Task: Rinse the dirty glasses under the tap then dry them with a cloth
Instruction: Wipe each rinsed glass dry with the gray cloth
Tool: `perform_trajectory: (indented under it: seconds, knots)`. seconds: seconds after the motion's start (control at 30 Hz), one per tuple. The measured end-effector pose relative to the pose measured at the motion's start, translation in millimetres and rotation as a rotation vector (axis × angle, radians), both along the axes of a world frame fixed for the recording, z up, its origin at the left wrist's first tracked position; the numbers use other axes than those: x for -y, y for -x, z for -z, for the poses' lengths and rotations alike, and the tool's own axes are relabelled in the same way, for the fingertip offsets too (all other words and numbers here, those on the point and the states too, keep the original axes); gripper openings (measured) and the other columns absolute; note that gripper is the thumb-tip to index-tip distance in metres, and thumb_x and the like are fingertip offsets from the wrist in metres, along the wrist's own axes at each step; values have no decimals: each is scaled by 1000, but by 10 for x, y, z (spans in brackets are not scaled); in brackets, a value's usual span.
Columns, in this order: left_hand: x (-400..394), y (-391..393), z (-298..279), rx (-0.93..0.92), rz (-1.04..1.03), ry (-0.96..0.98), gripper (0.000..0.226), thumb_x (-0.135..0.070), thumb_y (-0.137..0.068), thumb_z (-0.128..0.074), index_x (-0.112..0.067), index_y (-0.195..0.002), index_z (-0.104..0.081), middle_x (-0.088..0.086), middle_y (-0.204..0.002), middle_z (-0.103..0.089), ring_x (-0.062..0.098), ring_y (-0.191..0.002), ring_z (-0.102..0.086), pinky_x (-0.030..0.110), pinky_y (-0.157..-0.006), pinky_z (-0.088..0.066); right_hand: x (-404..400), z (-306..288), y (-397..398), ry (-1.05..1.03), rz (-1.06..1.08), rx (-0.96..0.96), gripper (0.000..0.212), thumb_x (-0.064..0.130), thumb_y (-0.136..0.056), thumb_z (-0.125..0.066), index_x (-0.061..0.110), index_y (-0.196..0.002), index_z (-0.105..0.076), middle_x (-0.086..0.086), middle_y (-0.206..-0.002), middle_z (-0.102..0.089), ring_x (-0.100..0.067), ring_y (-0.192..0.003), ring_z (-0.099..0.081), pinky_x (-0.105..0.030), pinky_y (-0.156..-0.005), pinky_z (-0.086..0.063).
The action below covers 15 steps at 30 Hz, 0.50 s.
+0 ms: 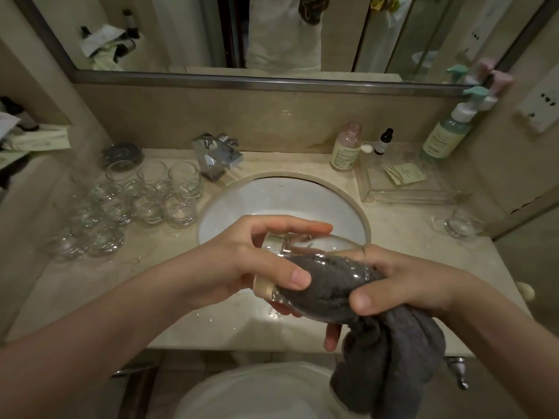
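Holding a glass (314, 267) on its side over the counter's front edge, just in front of the sink (230, 207): left hand (257, 261) has fingers and thumb wrapped around the base end. Right hand (402, 282) grips the grey cloth (393, 352), part stuffed inside the glass, rest hanging. Other glasses (136, 201) clustered left of the tap (216, 157), one glass (461, 225) alone at right.

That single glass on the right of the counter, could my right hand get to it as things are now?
Probably yes, once freed: the right hand grips the grey cloth stuffed in the held glass. Bare counter lies between it and the lone glass.
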<state>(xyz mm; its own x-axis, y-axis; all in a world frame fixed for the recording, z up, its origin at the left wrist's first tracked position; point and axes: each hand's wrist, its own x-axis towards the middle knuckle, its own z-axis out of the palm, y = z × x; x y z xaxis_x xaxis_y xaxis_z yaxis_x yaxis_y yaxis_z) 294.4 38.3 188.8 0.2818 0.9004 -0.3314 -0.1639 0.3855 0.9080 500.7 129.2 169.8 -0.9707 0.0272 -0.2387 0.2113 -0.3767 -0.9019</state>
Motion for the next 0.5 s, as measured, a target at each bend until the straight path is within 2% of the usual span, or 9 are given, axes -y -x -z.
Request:
perform_trajectory:
  seconds: [0.07, 0.17, 0.23, 0.3, 0.33, 0.4, 0.43, 0.5]
  knots:
    - [11, -6, 13, 2, 22, 35, 63, -14, -44, -79, -27, -105, -76, -1, -106, -72, 56, -93, -65, 33, -54, -56, 28, 21, -24, 29, -9, -7, 52, 32, -77, -79, 7, -120, -64, -14, -110, -66, -44, -97, -57, -45, -83, -56]
    - [42, -5, 36, -3, 76, 47, 61, -18, -48, -79, -32, -107, -74, -4, -104, -74, 50, -96, -67, 33, -58, -57, 78, 64, -38, 76, 3, -1, 51, 32, -77, -79, 4, -118, -63, -14, -103, -67, -34, -83, -66, -38, -76, -58]
    - [54, 17, 14, -76, 103, -56, 62, -25, -53, -80, -40, -112, -70, -9, -113, -71, 29, -105, -69, 29, -69, -58, 80, 102, -30, 71, 26, -19, 54, 33, -79, -77, -1, -118, -60, -14, -101, -68, -28, -80, -69, -35, -74, -57]
    - [50, 71, -47, -308, 137, -251, 65, -37, -55, -81, -50, -116, -64, -17, -124, -64, 5, -117, -61, 20, -85, -53, 69, 112, 4, 75, 36, -50, 52, 33, -81, -75, 2, -120, -58, -10, -99, -70, -26, -81, -70, -35, -74, -58]
    - [39, 83, -91, -404, 162, -322, 66, -40, -56, -82, -52, -118, -61, -21, -127, -61, -1, -119, -58, 16, -89, -50, 59, 106, 22, 94, 37, -57, 54, 33, -82, -74, 2, -122, -56, -9, -99, -70, -26, -81, -70, -36, -74, -58]
    - [10, 88, -131, -399, 178, -360, 65, -35, -58, -83, -47, -119, -63, -17, -125, -63, 2, -116, -61, 15, -88, -50, 23, 73, 43, 112, 31, -51, 63, 34, -82, -74, -4, -126, -50, -10, -100, -70, -26, -80, -70, -37, -74, -58]
    - [-3, 90, -125, -338, 158, -336, 64, -29, -57, -83, -41, -118, -65, -10, -122, -67, 8, -113, -64, 20, -86, -53, 0, 51, 49, 100, 20, -45, 67, 34, -82, -74, -6, -128, -47, -10, -102, -69, -27, -81, -71, -37, -74, -58]
    - [-30, 80, -89, -196, 114, -251, 65, -22, -54, -83, -34, -116, -70, 3, -118, -70, 28, -105, -69, 41, -79, -60, -46, -6, 54, 57, -13, -53, 70, 36, -80, -76, -5, -130, -48, -11, -108, -68, -27, -85, -70, -36, -76, -58]
